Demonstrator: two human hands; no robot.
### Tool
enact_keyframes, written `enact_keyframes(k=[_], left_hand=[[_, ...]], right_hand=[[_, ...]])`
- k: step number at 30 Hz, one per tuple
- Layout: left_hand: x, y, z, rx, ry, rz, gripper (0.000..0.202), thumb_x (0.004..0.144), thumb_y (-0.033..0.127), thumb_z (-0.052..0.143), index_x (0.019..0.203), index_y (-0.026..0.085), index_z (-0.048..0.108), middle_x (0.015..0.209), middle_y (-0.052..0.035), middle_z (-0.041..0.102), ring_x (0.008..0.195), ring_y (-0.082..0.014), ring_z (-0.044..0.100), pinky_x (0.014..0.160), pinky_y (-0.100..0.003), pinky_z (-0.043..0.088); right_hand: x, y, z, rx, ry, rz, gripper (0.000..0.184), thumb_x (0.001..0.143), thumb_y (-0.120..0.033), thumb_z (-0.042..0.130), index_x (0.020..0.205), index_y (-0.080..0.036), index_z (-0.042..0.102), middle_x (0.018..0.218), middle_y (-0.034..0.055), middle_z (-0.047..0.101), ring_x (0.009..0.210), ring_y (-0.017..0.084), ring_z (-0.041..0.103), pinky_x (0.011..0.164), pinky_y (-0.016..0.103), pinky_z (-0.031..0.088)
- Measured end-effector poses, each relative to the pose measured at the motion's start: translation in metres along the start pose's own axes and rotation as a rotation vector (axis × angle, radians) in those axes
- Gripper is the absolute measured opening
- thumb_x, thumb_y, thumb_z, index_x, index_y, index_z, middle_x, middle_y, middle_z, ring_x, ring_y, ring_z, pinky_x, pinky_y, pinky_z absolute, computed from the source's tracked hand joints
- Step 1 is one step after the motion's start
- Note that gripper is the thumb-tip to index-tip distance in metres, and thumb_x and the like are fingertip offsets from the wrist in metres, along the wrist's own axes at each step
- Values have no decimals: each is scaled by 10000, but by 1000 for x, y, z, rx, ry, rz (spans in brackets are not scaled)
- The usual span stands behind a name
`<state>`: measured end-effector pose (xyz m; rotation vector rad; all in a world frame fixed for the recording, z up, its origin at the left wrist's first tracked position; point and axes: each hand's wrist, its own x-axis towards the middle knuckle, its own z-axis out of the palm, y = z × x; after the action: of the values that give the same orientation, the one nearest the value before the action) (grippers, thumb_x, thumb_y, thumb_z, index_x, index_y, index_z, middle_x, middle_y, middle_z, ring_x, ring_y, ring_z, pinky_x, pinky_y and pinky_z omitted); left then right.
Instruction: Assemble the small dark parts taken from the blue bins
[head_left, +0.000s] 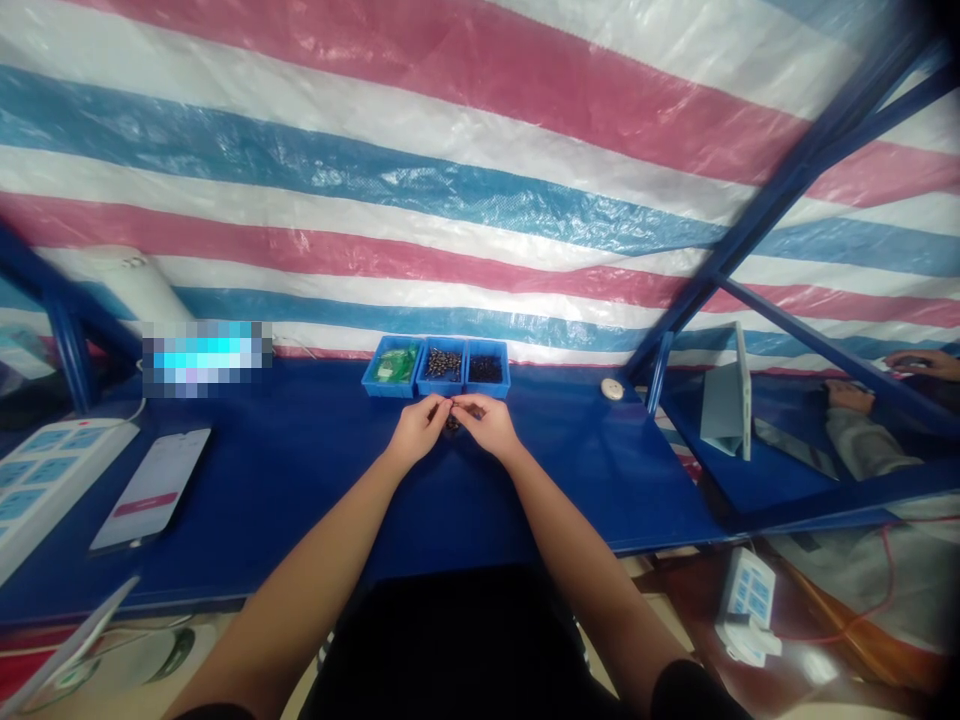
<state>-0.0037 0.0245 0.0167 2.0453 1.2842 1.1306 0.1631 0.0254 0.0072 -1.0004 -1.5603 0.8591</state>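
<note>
My left hand and my right hand meet over the blue table, fingertips pinched together. Whatever sits between the fingers is too small and hidden to name. Just beneath the fingertips lie some small dark pieces, partly covered by my hands. Right behind them stand three joined blue bins. Green plastic packaging fills the left bin. Small brownish metallic pieces lie in the middle bin, and tiny black pieces in the right bin.
A phone and a white power strip lie at left. A round pale object rests at right, near the blue frame. Beyond it are a propped tablet and another person's hands. Striped sheeting hangs behind.
</note>
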Motion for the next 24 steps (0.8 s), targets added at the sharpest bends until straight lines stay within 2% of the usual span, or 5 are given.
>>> enact_keyframes(k=[5, 11, 24], left_hand=[[0, 1, -1, 12, 0, 5, 352, 936, 430, 422, 744, 183, 582, 637, 20, 590, 593, -109, 543, 592, -218, 409], [-1, -2, 2, -22, 15, -24, 281, 919, 444, 455, 953, 208, 604, 691, 20, 627, 591, -120, 562, 584, -225, 429], [0, 0, -1, 15, 0, -4, 292, 937, 406, 431, 832, 193, 601, 648, 25, 602, 594, -111, 553, 608, -218, 411]], right_hand=[[0, 0, 0, -18, 8, -13, 249, 801, -328, 663, 1000, -192, 724, 920, 60, 730, 795, 180, 682, 769, 310, 548], [1, 2, 0, -6, 21, 1, 274, 800, -360, 661, 1013, -199, 724, 926, 61, 729, 799, 182, 682, 773, 317, 554], [1, -3, 0, 98, 5, 89, 328, 760, -391, 696, 1003, -173, 722, 909, 71, 732, 771, 179, 680, 751, 308, 556]])
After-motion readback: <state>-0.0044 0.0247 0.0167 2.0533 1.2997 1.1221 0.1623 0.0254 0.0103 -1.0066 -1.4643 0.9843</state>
